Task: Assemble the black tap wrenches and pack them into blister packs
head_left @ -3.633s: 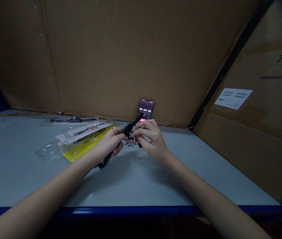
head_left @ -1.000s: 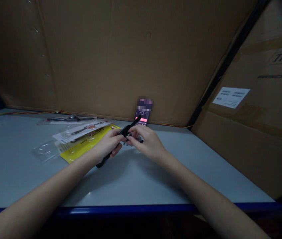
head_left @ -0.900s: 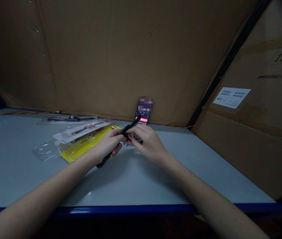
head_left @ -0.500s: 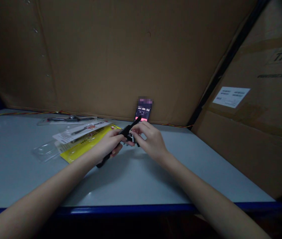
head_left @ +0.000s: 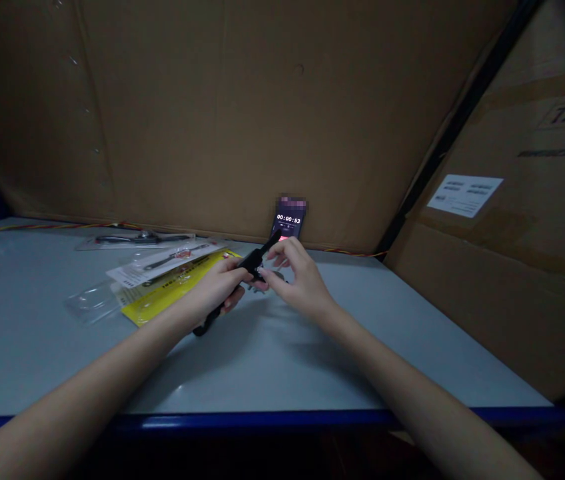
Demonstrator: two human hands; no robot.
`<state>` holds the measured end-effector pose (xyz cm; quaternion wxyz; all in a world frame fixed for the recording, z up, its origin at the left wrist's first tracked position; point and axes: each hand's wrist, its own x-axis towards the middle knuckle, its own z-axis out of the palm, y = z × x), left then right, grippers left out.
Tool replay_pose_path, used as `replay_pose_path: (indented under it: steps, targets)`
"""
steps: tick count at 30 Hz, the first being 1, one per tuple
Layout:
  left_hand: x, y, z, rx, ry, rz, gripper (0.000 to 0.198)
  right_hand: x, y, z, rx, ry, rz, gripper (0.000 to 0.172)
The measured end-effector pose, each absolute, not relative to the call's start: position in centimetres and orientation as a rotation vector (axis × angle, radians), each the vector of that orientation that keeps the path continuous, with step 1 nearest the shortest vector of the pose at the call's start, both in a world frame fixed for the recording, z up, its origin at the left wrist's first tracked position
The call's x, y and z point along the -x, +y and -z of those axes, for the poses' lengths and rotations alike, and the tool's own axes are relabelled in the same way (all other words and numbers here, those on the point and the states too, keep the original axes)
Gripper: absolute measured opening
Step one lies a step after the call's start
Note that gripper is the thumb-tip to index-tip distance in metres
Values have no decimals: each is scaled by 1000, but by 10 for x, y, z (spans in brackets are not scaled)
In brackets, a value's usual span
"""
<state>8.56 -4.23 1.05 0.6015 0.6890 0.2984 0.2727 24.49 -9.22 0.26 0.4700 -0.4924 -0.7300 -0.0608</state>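
Observation:
My left hand [head_left: 217, 290] is closed around a long black-handled tool [head_left: 254, 263], which runs diagonally from the front left up towards the phone. Small metal parts [head_left: 267, 275] show at the tool's middle, partly hidden by my fingers, so I cannot tell exactly what they are. My right hand [head_left: 296, 277] is beside them, fingers apart, its fingertips at or very near the metal. It does not appear to hold anything.
A yellow card package [head_left: 177, 290], a clear plastic blister [head_left: 93, 301] and a white-carded packaged tool [head_left: 165, 262] lie left on the grey table [head_left: 362, 347]. Behind them lies another packaged tool [head_left: 135, 240]. A phone [head_left: 287, 227] showing a timer leans on the cardboard wall [head_left: 187, 113].
My right hand has eased back from the tool and its fingers have spread apart. My left hand and the tool have barely moved.

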Motion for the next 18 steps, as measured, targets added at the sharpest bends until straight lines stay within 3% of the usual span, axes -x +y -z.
replay_pose_path:
  steps: [2,6,12,18]
  targets:
    - [-85,-42,-10,-1608,689,-636,7,-245,-92,-1,1272,-1795,143,19]
    - [-86,-43,-9,-1637,708,-639,7,-246,-92,-1,1295,-2002,304,6]
    - [-86,-41,-13,-1474,696,-549,7,-249,-95,-6,1358,-2258,606,15]
    - [-78,-34,-20,-1299,696,-255,6,-251,-100,-8,1277,-2477,543,21]
